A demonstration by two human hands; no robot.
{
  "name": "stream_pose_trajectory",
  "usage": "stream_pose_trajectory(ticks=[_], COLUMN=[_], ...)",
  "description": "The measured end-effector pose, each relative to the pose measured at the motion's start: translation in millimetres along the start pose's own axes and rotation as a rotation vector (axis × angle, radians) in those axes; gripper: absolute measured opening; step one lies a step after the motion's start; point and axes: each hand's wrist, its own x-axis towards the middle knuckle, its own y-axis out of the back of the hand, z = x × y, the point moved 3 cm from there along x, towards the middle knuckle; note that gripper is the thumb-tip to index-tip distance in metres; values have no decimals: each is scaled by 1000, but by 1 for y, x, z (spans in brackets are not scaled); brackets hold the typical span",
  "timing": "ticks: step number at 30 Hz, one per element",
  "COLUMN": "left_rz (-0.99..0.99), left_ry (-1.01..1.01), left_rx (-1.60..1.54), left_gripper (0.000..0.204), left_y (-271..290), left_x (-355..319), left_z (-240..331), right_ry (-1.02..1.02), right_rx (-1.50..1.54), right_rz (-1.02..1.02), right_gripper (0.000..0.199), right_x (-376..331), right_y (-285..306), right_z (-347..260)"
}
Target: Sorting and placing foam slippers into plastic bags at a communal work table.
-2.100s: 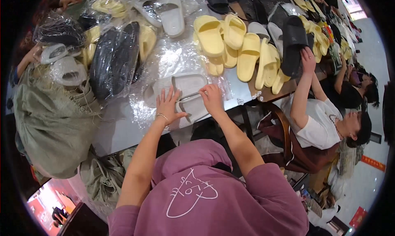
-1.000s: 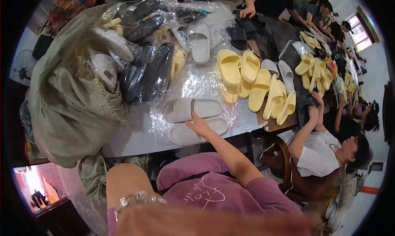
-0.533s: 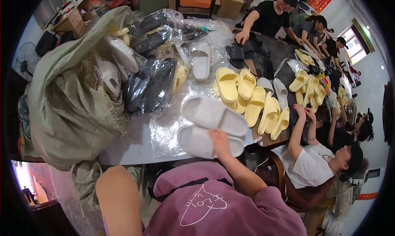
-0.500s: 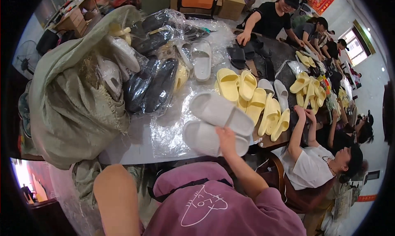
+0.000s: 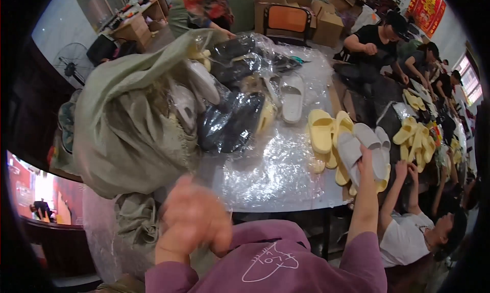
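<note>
My right hand (image 5: pixel 364 161) grips a pair of light grey slide slippers (image 5: pixel 348 149) at the right of the table. They lie over a cluster of pale yellow slippers (image 5: pixel 320 132), partly covering them. Near the table's front edge, my left hand (image 5: pixel 196 219) is raised and smeared by motion. Its fingers cannot be made out, and nothing shows clearly in it. Beside it stands a large green woven sack (image 5: pixel 127 134), its mouth turned toward the table. White slippers (image 5: pixel 184 106) in clear wrap show in the sack's mouth.
Bagged black slippers (image 5: pixel 232 119) lie beside the sack, with a single white slipper (image 5: pixel 292 97) further right. Clear plastic film (image 5: pixel 270 165) covers the table's middle. Co-workers sit along the right; a person in a floral top (image 5: pixel 206 4) stands at the far side.
My right hand has carried the grey slippers right, onto the yellow ones. My left hand has come up into view. A person in a floral top now reaches toward the bagged slippers. The view has shifted.
</note>
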Motion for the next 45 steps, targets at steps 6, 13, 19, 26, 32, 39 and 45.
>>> stream_pose_trajectory(ticks=[6,13,19,26,32,39,45], left_rz=[-898,-909,-378,-76,-104,-806,-791], left_ry=[779,806,1128,1503,1859,1814,1085], left_rx=[385,554,340,-448,-987,8,231], left_gripper=[97,82,31,33,40,48,55], left_y=[-5,-14,-2,18,-18,-31,-55], left_x=[-223,-236,-157,-48,-127,-315,-326], left_z=[-115,-181,-215,-147,-121,-149,-55], right_ry=[238,156,536,474,-220,-502,568], right_rx=[-372,-411,-1008,-679,396,-289,-1266], right_rz=[349,399,561,27,-557,-275,287], right_gripper=[68,66,49,44,35,28,23], right_x=[-37,-80,-133,-189,-211,-227,-237], right_y=[8,1,-33,-164,-179,-76,-69], right_z=[3,14,22,16,31,145,107])
